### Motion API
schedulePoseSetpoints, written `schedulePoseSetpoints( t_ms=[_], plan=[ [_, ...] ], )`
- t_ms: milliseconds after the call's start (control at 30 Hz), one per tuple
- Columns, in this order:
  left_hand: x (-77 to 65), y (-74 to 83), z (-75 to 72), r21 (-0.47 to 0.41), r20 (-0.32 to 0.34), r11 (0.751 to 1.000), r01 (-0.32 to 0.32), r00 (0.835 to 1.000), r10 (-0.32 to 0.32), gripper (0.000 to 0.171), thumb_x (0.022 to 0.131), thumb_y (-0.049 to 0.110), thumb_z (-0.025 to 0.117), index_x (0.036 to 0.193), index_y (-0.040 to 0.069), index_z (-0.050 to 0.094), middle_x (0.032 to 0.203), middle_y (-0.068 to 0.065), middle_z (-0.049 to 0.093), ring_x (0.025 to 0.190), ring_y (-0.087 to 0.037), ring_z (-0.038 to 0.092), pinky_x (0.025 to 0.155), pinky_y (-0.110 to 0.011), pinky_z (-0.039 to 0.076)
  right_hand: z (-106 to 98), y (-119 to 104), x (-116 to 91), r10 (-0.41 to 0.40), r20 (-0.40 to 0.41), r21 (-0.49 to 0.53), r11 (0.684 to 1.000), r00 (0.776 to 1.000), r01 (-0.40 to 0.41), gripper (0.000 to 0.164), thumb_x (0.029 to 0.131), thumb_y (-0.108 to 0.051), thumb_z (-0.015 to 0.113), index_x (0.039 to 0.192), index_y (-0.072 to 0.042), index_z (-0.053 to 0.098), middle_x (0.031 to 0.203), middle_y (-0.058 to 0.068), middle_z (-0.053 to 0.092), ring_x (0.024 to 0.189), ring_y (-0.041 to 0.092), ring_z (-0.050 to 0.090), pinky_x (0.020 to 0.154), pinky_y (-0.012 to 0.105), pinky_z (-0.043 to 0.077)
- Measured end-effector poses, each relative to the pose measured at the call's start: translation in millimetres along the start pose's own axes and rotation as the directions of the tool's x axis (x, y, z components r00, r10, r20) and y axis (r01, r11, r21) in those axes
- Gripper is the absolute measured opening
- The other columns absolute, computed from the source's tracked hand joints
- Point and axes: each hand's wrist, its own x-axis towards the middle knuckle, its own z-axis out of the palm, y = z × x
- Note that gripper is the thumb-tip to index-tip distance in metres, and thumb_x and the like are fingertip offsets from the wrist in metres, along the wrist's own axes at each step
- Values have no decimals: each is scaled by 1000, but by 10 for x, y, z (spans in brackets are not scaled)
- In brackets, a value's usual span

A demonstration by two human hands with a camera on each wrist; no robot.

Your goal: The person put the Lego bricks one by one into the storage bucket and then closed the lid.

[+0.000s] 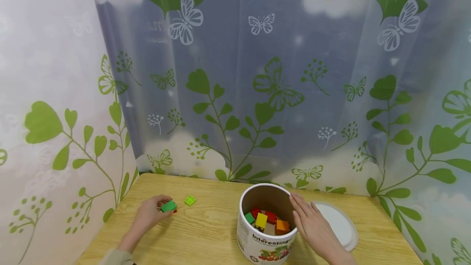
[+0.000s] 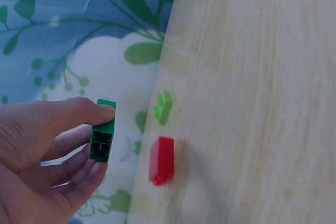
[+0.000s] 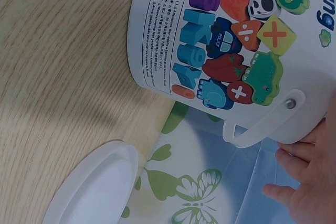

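Note:
Between thumb and fingers, my left hand [image 1: 148, 215] pinches a green toy brick [image 1: 169, 206], its hollow underside visible in the left wrist view. A red brick [image 2: 162, 161] lies on the table beneath it, mostly hidden in the head view. Just beyond lies a small lime-green studded brick [image 1: 189, 200]. My right hand [image 1: 312, 225] rests with straight fingers against the right side of a white printed bucket [image 1: 244, 232], fingertips at its rim. Inside the bucket are a yellow brick [image 1: 261, 221], an orange brick [image 1: 282, 227], and red and green ones.
The white round lid [image 1: 346, 228] lies on the wooden table [image 1: 209, 232] right of the bucket, partly behind my right hand. A white handle [image 3: 268, 121] hangs on the bucket's side. A leaf-and-butterfly patterned curtain [image 1: 228, 93] stands behind the table's back edge.

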Motion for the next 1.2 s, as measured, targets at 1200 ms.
schedulePoseSetpoints(
  t_ms=[1200],
  plan=[
    [151, 1214, 458, -80, 43, 930, -360, 930, 364, 34, 80, 8, 86, 112, 4, 73, 102, -7, 72, 90, -25, 68, 75, -32, 59, -9, 4, 11, 2, 13, -12, 1000, 1000, -2, 45, 105, -18, 53, 148, -4, 51, 155, 12, 46, 141, 31, 46, 114, 59, 35]
  ],
)
